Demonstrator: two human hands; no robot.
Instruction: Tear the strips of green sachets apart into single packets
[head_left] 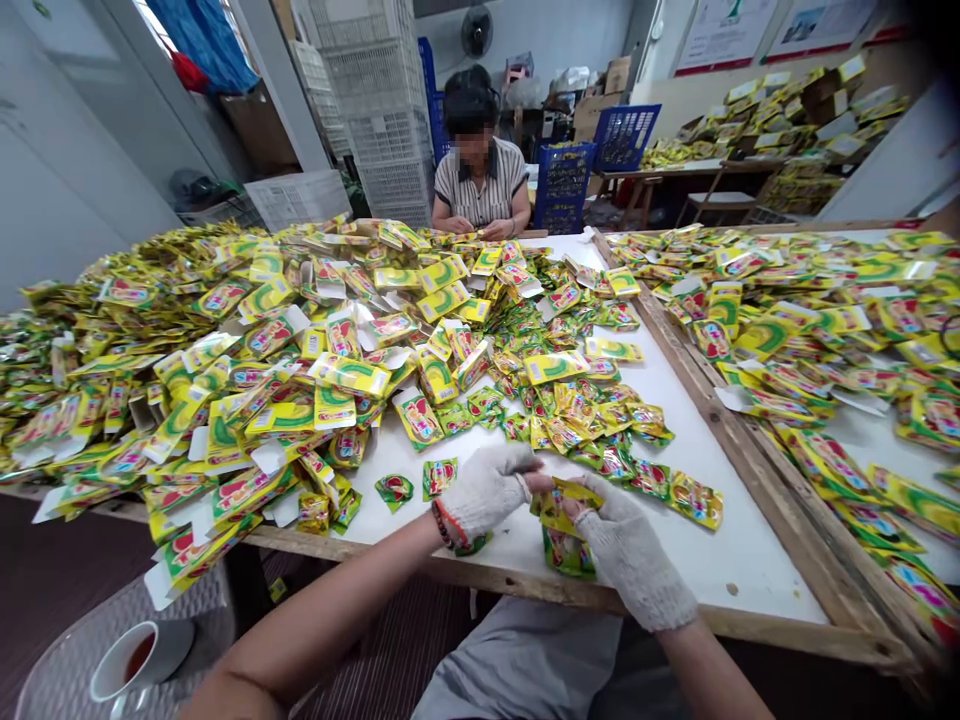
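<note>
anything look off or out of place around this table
Yes: on the left, some boxes jut past the front edge of the table and might fall. Below it, what looks like a stray packet lies apart from the pile. No spill shows.

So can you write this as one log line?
right hand: holding yellow packet | left hand: fingers beside it | table: boxes, small packets | across: another person
</note>
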